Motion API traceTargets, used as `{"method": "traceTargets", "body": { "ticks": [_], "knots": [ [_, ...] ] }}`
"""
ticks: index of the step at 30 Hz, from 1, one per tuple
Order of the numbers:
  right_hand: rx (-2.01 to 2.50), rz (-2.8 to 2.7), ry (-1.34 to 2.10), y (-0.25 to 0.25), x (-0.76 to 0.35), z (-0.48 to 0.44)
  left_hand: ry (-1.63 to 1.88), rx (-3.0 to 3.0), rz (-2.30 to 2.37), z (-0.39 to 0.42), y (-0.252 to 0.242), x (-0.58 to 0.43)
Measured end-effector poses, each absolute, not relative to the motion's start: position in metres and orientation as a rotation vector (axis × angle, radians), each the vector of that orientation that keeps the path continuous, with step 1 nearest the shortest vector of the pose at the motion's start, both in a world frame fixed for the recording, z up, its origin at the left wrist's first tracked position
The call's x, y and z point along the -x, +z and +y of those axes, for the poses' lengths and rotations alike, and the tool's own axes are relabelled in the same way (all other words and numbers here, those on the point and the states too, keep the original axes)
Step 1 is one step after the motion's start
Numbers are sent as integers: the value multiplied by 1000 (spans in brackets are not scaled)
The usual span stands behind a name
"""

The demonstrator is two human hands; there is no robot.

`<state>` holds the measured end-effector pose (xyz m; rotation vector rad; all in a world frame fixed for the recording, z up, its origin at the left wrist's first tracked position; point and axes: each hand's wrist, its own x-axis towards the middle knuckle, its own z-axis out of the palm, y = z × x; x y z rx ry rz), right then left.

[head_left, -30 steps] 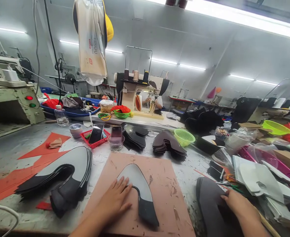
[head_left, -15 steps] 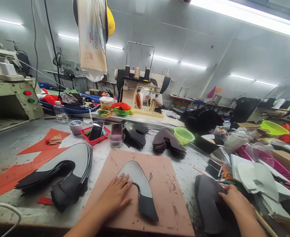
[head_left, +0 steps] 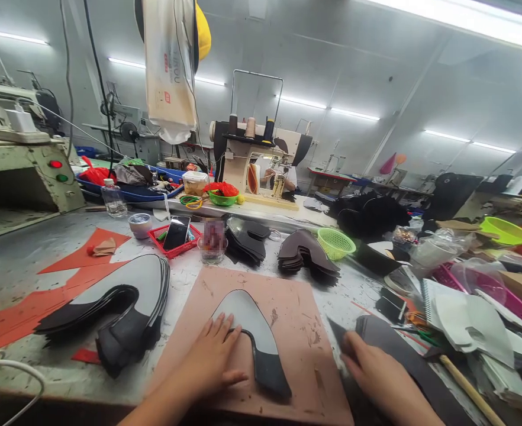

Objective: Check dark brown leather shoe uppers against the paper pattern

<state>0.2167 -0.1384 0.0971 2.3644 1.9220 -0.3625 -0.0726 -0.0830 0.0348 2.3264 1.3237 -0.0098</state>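
My left hand lies with fingers outstretched on a curved grey-and-black shoe-upper piece, pressing it flat on the pinkish board. At the board's right edge, my right hand is closed on a dark shoe-upper piece. That piece is blurred and mostly covered by the hand. Under and beside the right forearm lie more dark pieces. To the left of the board rests a stack of grey-and-black shoe-upper pieces.
Behind the board stand a red basket, a dark stack and a green basket. A wooden handle and white sheets lie at right. Orange sheets cover the left side. A sewing machine stands further back.
My right hand has moved left from the dark pieces toward the board, carrying a dark piece. My left hand stays on the grey-and-black piece.
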Motion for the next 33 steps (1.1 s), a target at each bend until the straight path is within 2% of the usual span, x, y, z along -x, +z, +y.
{"method": "traceTargets", "body": {
  "ticks": [3,7,11,13,15,18,21,24,27,33],
  "knots": [
    [-2110,2389,-850,124,-181,-152,217,-2173,1238,-88,51,63],
    [-1964,2663,-1523,141,-157,-143,571,-1639,833,-88,77,61],
    [-1945,2504,-2423,109,-139,-108,652,-1108,714,-79,87,72],
    [-1908,2298,-2680,82,-128,-96,692,-941,829,-76,80,79],
    [-2025,2202,-2627,56,-118,-91,672,-837,959,-75,66,84],
    [-2374,2229,-2151,29,-110,-90,632,-830,1131,-74,46,89],
    [-2424,2457,-1747,22,-109,-80,708,-1057,1266,-64,35,87],
    [-2332,2690,-1559,20,-109,-63,759,-1431,1385,-47,29,84],
    [-2327,2739,-1389,14,-107,-49,628,-1732,1469,-33,22,84],
    [-2298,2741,-1214,3,-106,-46,479,-1957,1569,-31,16,87]
  ]
}}
